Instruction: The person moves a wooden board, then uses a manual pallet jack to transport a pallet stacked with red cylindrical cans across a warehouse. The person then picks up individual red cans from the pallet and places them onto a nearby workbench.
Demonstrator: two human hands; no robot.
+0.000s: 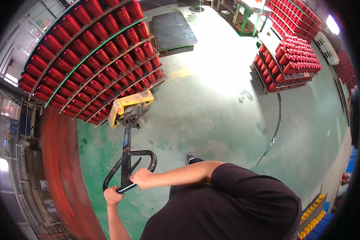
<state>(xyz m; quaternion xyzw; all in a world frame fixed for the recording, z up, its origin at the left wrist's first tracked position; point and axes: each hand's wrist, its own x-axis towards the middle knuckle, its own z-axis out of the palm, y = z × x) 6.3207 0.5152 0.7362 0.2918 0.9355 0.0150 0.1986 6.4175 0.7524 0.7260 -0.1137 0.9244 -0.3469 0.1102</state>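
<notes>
Both of my hands grip the bar at the near end of a black loop handle (126,166). My left hand (113,195) is closed round the bar's left end. Farther along, my right hand (143,178) is wrapped round the bar's right part, next to a thin black lever (136,164). The handle's shaft runs forward to a worn yellow pallet jack (134,100). Right beyond the jack's yellow body stands a tall layered stack of shiny red bottle-shaped cylinders (94,60). The jack's forks are hidden from view.
A dark flat platform (174,30) lies beyond the stack. To the right stands a lower load of red cylinders (298,54), with more stacks behind. A green-framed table (248,18) is at the back. A red floor strip (60,160) and machinery run along the left.
</notes>
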